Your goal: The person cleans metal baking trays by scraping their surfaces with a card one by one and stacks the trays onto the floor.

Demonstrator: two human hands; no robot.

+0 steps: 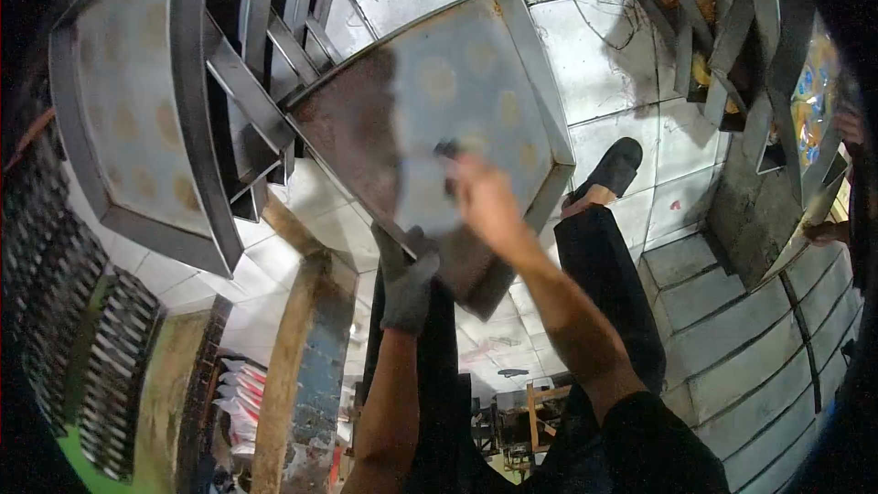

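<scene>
Metal panel (439, 73): 1 | left hand (409, 293): pinching its edge | right hand (487, 197): clutching 1 dark tool (446, 149)

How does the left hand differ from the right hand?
The left hand wears a grey glove; the right hand looks bare. The left hand holds the edge of the panel; the right hand, blurred, grips a dark object over it. Both are at the same panel.

some kinda metal workshop, bare metal frames (190, 110) around, rows of ridged pieces (114, 361), marked-up tile floor (599, 55), gloved left hand (410, 291)
</scene>
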